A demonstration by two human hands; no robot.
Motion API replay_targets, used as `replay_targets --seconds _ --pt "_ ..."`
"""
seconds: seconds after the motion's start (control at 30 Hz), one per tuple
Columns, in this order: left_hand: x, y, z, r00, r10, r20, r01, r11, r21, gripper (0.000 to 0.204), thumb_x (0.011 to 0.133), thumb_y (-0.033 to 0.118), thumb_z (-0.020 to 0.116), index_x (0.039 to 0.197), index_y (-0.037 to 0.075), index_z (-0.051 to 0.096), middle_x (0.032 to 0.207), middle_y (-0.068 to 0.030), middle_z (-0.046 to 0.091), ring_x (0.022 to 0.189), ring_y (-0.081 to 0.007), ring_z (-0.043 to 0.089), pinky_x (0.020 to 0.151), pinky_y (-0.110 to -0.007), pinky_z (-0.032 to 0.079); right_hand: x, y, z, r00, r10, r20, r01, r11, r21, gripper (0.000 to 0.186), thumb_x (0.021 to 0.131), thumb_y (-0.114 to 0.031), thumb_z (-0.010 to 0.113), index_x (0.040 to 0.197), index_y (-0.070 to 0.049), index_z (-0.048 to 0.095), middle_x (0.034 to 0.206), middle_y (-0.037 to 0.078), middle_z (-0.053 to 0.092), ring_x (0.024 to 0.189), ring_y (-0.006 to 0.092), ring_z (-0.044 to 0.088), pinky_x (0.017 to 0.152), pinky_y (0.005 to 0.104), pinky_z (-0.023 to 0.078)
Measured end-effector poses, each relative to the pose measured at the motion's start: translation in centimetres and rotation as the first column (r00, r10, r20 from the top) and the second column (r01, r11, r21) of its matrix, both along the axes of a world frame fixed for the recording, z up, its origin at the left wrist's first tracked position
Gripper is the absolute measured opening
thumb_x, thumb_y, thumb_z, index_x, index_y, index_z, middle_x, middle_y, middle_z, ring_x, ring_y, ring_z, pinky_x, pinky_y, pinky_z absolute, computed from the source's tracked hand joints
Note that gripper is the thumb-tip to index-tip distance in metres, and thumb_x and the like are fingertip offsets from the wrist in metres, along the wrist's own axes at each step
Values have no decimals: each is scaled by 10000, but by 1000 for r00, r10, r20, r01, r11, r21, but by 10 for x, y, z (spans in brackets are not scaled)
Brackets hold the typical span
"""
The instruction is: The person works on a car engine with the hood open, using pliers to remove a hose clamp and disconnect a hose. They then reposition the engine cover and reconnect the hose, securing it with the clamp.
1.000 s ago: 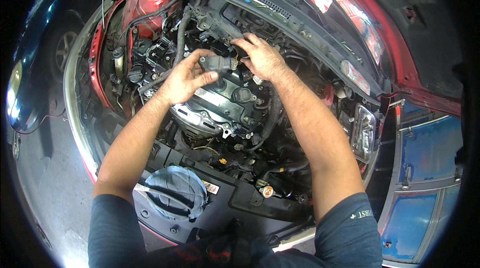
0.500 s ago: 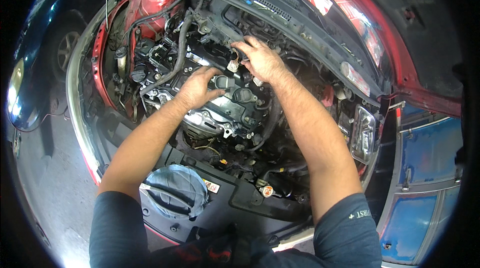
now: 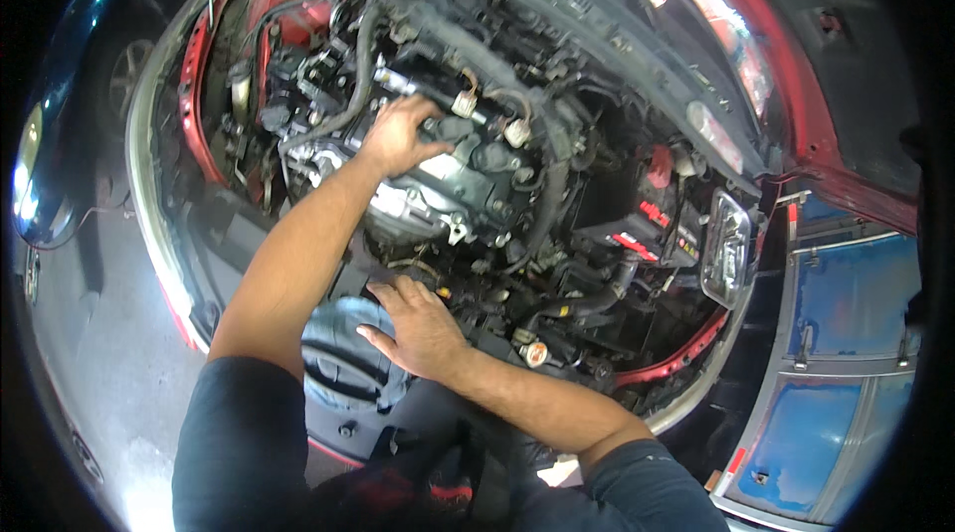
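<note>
One dark coil [image 3: 456, 128] is seated on the engine [image 3: 413, 199], just to the right of the left hand [image 3: 398, 137], by whose parted thumb and fingers its head is flanked. Whether it is gripped or only touched cannot be told; its long axis cannot be told either, since the lower end is hidden. A second coil [image 3: 489, 156] is set to its right and slightly nearer. On the far side, one white plug [image 3: 465, 102] and another white plug [image 3: 516, 132] are seen. The right hand [image 3: 423, 328] is held well apart on the near side, fingers spread and nothing seen in it, over the right edge of a round blue thing [image 3: 350, 333] whose kind cannot be made out. Beneath that, a black panel [image 3: 328, 423] is fitted along the near side of the red car [image 3: 189, 114]. Grey floor [image 3: 124, 353] is seen on the left, and a blue cabinet [image 3: 856, 308] on the right.
</note>
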State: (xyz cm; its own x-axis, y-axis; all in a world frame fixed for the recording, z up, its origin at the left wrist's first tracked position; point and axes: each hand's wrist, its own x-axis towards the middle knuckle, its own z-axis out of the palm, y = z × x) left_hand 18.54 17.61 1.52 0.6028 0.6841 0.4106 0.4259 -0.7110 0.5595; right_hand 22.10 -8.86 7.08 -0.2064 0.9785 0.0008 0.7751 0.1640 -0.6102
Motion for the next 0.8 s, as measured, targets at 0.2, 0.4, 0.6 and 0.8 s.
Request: replay_targets --seconds 0.2,0.4,0.6,0.8 --pt "-8 2 -5 992 -31 -121 17 994 -111 606 820 523 720 1288 150 629 1305 -136 579 1268 -331 507 1095 -463 366 -18 -29 -47 998 -62 11 62 998 -17 350 848 -223 725 1135 -73 591 1097 118 595 1050 309 575 911 443 437" --pt "-16 -2 7 980 -107 -167 94 992 -86 615 892 498 649 1388 145 559 1410 -183 507 1317 -361 471 1122 -443 368 -29 -37 -22 989 -6 149 -5 997 71 493 844 -280 729 1258 -77 555 1149 141 549 1072 328 534 914 450 432" --pt "-69 -68 25 991 -60 116 73 991 -112 665 905 407 660 1429 49 463 1445 -212 475 1342 -378 448 1132 -424 361 -63 -60 -37 961 189 203 -202 979 41 418 851 -273 719 1184 -46 609 1109 139 539 1005 289 576 855 412 472" --pt "-189 -152 48 998 53 21 -45 958 -282 451 910 244 669 1300 35 581 1349 -198 552 1287 -361 505 1089 -410 396 -76 -96 -33 976 74 -203 -97 990 -102 287 906 -136 619 1130 3 504 995 193 520 814 382 635 743 471 542"
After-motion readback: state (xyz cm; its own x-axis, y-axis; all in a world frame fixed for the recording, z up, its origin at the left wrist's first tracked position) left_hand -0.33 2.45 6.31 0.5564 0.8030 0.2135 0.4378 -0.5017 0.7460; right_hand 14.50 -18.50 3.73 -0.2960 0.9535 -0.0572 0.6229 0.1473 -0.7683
